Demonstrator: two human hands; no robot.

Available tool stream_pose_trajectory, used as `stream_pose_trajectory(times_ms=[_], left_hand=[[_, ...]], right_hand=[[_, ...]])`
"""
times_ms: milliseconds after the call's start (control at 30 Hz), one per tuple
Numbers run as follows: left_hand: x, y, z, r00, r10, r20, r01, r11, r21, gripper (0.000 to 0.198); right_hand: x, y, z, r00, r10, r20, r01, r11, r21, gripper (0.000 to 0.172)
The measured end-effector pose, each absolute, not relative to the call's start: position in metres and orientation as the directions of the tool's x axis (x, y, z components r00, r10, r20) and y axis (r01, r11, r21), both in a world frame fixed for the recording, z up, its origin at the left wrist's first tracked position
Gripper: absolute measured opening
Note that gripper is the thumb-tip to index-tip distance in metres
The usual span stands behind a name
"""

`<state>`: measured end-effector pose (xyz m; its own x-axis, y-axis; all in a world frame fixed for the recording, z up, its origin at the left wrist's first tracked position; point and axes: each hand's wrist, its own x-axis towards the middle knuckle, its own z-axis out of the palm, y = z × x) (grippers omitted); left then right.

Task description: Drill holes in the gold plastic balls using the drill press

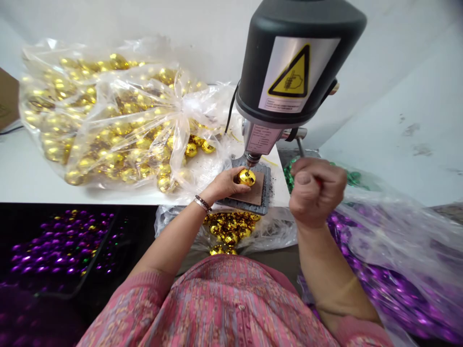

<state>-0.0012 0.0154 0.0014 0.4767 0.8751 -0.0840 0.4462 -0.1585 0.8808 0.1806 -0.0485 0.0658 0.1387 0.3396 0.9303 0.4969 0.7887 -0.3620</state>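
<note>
My left hand (pixel 224 184) holds a gold faceted ball (pixel 247 177) on the dark base plate (pixel 264 202) of a small bench drill press (pixel 289 72), right under its bit. My right hand (pixel 315 193) is clenched around the press's lever handle (pixel 300 146), whose red tip shows between the fingers. A bracelet sits on my left wrist.
A large clear bag of gold balls (pixel 108 120) lies on the white table (pixel 21 173) at left. Another open bag of gold balls (pixel 227 231) hangs below the table edge. Purple beads (pixel 61 246) lie lower left, purple ones in plastic (pixel 390 284) at right, green beads (pixel 289 176) behind my right hand.
</note>
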Motion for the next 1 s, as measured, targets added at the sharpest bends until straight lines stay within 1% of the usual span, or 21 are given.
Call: stream_pose_trajectory(times_ms=[33,133,200,300,400,433,467,500,567,633,667,767,833,1000], left_hand=[[-0.001,0.014,0.003,0.462,0.883,-0.081,0.472,-0.168,0.865,0.045],[-0.001,0.005,0.009,0.422,0.905,-0.058,0.507,-0.182,0.843,0.052],[-0.006,-0.002,0.013,0.416,0.909,-0.032,0.507,-0.203,0.837,0.051],[-0.024,-0.016,0.017,0.495,0.869,-0.017,0.523,-0.282,0.804,0.050],[-0.051,-0.026,0.023,0.569,0.818,-0.085,0.552,-0.302,0.777,0.068],[-0.060,-0.027,0.025,0.549,0.829,-0.105,0.574,-0.284,0.768,0.070],[-0.068,-0.026,0.027,0.503,0.858,-0.106,0.607,-0.264,0.750,0.066],[-0.075,-0.023,0.029,0.439,0.895,-0.084,0.647,-0.250,0.721,0.058],[-0.087,-0.011,0.031,0.303,0.953,0.016,0.743,-0.247,0.622,0.040],[-0.095,0.003,0.032,0.218,0.971,0.103,0.850,-0.241,0.469,0.037],[-0.100,0.010,0.032,0.203,0.974,0.105,0.897,-0.228,0.379,0.039],[-0.113,0.022,0.036,0.164,0.986,-0.018,0.980,-0.161,0.114,0.042],[-0.121,0.023,0.043,0.123,0.989,-0.080,0.992,-0.124,-0.006,0.039],[-0.127,0.020,0.064,0.059,0.986,-0.158,0.987,-0.081,-0.139,0.036]], right_hand=[[0.178,-0.049,0.074,0.194,0.357,0.914,0.472,0.782,-0.406,0.006],[0.171,-0.045,0.101,0.366,0.420,0.831,0.367,0.755,-0.543,0.024],[0.167,-0.041,0.114,0.415,0.453,0.789,0.304,0.748,-0.589,0.032],[0.164,-0.037,0.122,0.433,0.466,0.772,0.242,0.764,-0.597,0.033],[0.162,-0.036,0.121,0.449,0.462,0.765,0.183,0.791,-0.585,0.033],[0.162,-0.036,0.120,0.446,0.464,0.766,0.181,0.791,-0.584,0.033],[0.162,-0.036,0.119,0.440,0.463,0.770,0.190,0.790,-0.583,0.033],[0.162,-0.036,0.119,0.436,0.462,0.772,0.201,0.786,-0.584,0.033],[0.162,-0.036,0.118,0.445,0.447,0.776,0.214,0.788,-0.577,0.033],[0.162,-0.035,0.118,0.458,0.434,0.776,0.203,0.799,-0.566,0.034],[0.162,-0.034,0.118,0.464,0.434,0.773,0.195,0.800,-0.567,0.034],[0.163,-0.033,0.117,0.442,0.449,0.777,0.184,0.802,-0.568,0.034],[0.164,-0.033,0.117,0.420,0.453,0.787,0.184,0.806,-0.562,0.035],[0.163,-0.037,0.118,0.406,0.474,0.781,0.205,0.786,-0.583,0.034]])
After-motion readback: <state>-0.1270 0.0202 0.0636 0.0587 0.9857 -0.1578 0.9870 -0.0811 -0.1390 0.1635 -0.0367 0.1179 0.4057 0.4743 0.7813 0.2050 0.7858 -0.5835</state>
